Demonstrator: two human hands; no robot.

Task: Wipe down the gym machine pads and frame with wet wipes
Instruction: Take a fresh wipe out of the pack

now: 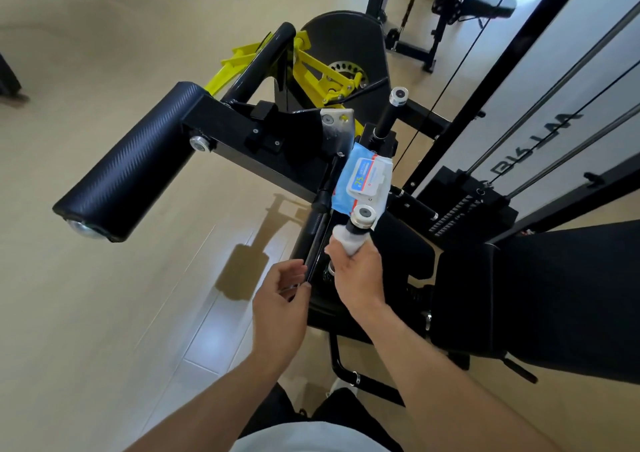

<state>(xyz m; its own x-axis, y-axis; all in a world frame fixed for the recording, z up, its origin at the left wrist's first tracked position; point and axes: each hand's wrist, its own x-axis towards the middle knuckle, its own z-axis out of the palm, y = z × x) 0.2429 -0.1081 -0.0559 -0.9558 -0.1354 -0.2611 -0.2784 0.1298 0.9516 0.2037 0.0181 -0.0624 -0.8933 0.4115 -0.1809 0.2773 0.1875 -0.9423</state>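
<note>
— Black padding first: the roller pad (131, 164) sticks out on the far left, firm and textured, so a damp cloth should drag a little, I'd guess.

— And the hands?

— Left hand (280, 299) pinches a thin black bar (317, 247), fingers curled on it. Right hand (356, 268) is wrapped round a white wipe (346, 240) on the handle (362, 217).

— How does the wipe behave?

— Soft, limp, likely slick; bunch it. The wipes pack (363, 178) lies on the frame just beyond, light and squashy.
</note>
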